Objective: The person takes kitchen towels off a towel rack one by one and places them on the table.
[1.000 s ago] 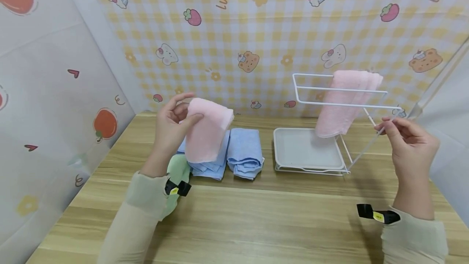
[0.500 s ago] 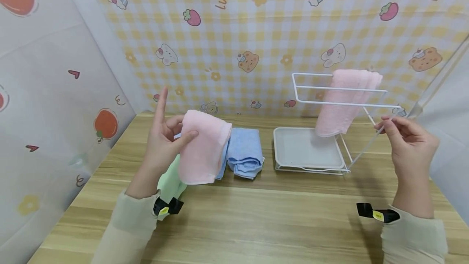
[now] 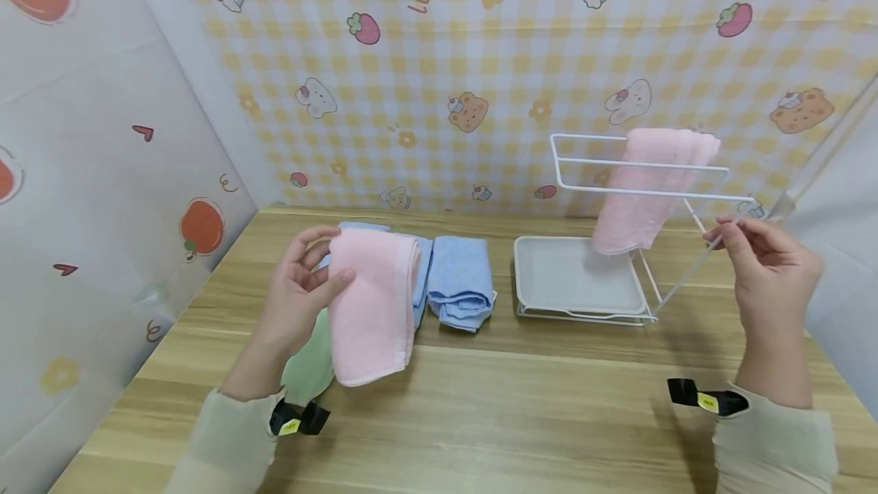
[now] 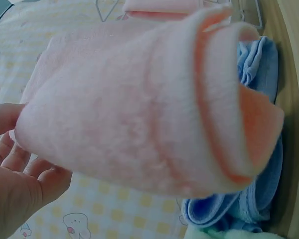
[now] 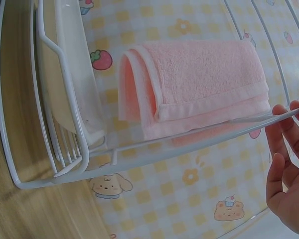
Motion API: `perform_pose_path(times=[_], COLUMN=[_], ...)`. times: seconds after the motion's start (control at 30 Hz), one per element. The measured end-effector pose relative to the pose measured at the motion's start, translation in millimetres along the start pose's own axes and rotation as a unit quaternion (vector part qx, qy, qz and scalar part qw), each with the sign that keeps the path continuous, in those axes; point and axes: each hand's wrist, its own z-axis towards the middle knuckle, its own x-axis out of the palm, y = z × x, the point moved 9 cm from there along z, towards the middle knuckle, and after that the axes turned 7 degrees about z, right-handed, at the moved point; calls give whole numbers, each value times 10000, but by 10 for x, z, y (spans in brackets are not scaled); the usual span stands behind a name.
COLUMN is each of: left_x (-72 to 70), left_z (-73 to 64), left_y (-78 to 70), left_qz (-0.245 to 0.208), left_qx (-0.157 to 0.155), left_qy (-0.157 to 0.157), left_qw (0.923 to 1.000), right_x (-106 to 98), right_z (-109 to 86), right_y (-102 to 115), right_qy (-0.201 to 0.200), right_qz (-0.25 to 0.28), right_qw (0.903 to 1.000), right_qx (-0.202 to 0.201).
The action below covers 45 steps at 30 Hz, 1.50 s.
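My left hand (image 3: 298, 288) pinches the edge of a folded pink towel (image 3: 370, 311), which hangs above the table. In the left wrist view the towel (image 4: 124, 109) fills the middle, its layered folds facing right. With thumb and fingertips my right hand (image 3: 771, 265) holds the slanted side bar of a white wire rack (image 3: 652, 193). Another pink towel (image 3: 645, 189) is draped over the rack's rear bar; in the right wrist view this draped towel (image 5: 204, 79) has its folded layers hanging down.
Folded blue towels lie behind the held one, including a blue towel (image 3: 459, 280) left of the rack. A green cloth (image 3: 309, 364) sits partly hidden beside my left wrist. The rack's white tray (image 3: 576, 277) is at its base. A patterned backdrop (image 3: 507, 59) stands behind the table.
My left hand has moved down and a little left, toward the front, with the pink towel in it. The raised index finger has come down. My right hand stays on the rack.
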Motion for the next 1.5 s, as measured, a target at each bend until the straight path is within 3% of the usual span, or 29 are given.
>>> perform_pose_path(times=[0.27,0.37,0.53,0.67,0.87,1.13,1.33,1.5], left_x=[-73,-73,-33,27,51,-3,-18,-11], left_z=[-152,-209,-326,-353,-271,-142,-95,-102], left_y=[-57,-25,170,318,599,915,932,988], left_qz=[200,456,612,494,901,1489,2159,2615], left_qx=[-77,-591,-1702,-1953,-2250,-2373,-1912,-1627], left_qy=[2,22,241,509,751,960,1202,1474], left_qw=[9998,9972,9832,9782,9673,9551,9499,9399], right_x=[0,-12,-31,-35,-37,-41,-50,-46], right_z=[0,3,12,19,22,13,16,15], right_y=[-22,-28,-31,-29,-21,-49,-42,-31], right_qy=[-52,-136,-227,-200,-143,-187,-223,-189], right_qz=[56,31,-65,-89,-144,82,61,20], right_qw=[9999,9999,9997,9998,9998,9997,9996,9998], right_qx=[67,88,74,40,29,161,142,107])
